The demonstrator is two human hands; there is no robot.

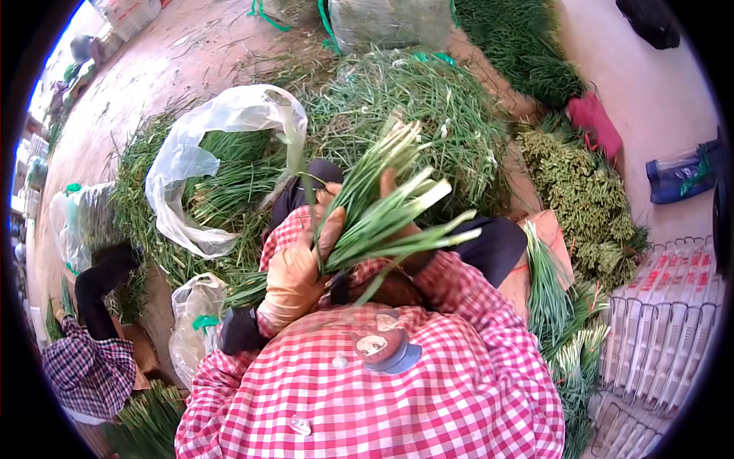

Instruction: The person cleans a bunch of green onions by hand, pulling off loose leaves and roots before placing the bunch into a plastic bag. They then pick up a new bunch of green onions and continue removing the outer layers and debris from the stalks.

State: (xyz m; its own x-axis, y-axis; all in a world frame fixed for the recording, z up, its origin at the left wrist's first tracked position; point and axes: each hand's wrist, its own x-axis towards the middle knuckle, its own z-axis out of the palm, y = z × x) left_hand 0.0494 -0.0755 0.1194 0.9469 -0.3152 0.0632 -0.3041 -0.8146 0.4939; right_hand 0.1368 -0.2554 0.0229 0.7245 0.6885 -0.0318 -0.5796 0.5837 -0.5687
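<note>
"Where is the chive-like bunch [367, 226] held?"
"Before the checked shirt [367, 398], gripped by the left hand [294, 271]; the right hand [411, 229] is partly hidden, its grip unclear."
"Best handled?"
"Lightly, probably, with splayed pale ends evened, so bruising is avoided."

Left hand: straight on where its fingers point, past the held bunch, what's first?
Left hand would probably meet the dark-trousered knee; the green heap lies beyond. Depth unclear.
</note>
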